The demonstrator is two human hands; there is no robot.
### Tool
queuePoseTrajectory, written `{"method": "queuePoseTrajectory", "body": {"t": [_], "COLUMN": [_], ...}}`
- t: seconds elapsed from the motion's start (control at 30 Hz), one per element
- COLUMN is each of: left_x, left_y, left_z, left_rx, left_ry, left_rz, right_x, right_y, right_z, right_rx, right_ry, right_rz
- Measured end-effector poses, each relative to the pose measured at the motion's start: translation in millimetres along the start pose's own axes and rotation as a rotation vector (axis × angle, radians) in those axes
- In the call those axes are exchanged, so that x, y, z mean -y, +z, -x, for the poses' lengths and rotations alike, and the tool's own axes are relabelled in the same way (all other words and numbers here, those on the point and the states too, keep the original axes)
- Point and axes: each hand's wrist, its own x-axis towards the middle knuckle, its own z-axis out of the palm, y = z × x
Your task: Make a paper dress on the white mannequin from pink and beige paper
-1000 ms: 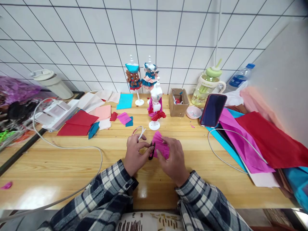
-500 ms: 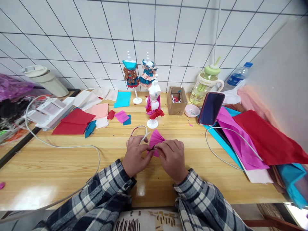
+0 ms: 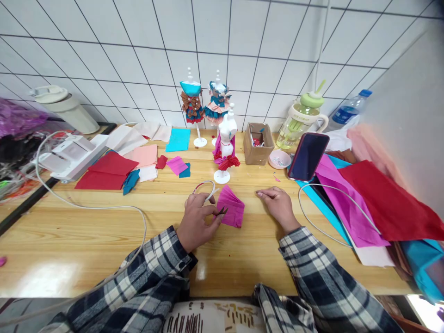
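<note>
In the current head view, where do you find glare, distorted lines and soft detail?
Head view: whitish glare on the wooden table at lower left; head view: lines on the tiled wall fan outward toward the top, likely wide-angle perspective; head view: the grey panel at right looks soft-edged.

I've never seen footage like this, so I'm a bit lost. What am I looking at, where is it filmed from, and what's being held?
There's no machine: these are a person's bare hands, filmed by a camera worn on the head, looking forward and down.

The left hand pinches a small dark tool over a pleated magenta piece on the wooden table. The right hand is apart from that piece; whether its fingertips hold anything is too small to tell.

Farther back stand three small dress forms and a cardboard box. Coloured sheets lie on both sides, and a phone is propped up at the right.
</note>
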Motion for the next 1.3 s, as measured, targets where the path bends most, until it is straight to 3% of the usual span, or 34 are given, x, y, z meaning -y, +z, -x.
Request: {"method": "queuePoseTrajectory", "body": {"t": [0.27, 0.6, 0.7, 0.8, 0.9, 1.0, 1.1, 1.3], "left_x": [0, 2, 1, -2, -5, -6, -7, -7], "left_y": [-0.4, -1.1, -1.7, -2.2, -1.9, -0.7, 0.5, 4.7], "left_z": [-2, -1, -1, 0, 2, 3, 3, 3], "left_rx": [-0.013, 0.021, 0.003, -0.051, -0.082, -0.084, -0.064, 0.003], "left_ry": [0.023, 0.014, 0.028, 0.056, 0.103, 0.147, 0.171, 0.178], "left_rz": [0.007, 0.000, -0.002, 0.016, 0.019, 0.006, 0.008, 0.069], "right_x": [2, 15, 25, 48, 77, 102, 116, 123], "right_y": [1, -11, -10, -2, 13, 25, 31, 31], "right_z": [6, 18, 22, 31, 44, 54, 55, 54], "right_rx": [0.075, 0.045, -0.040, -0.140, -0.129, -0.153, -0.155, -0.182], "right_ry": [-0.103, -0.149, -0.180, -0.204, -0.170, -0.247, -0.328, -0.347], "right_rz": [0.159, 0.475, 0.400, 0.139, -0.166, -0.341, -0.304, -0.182]}}
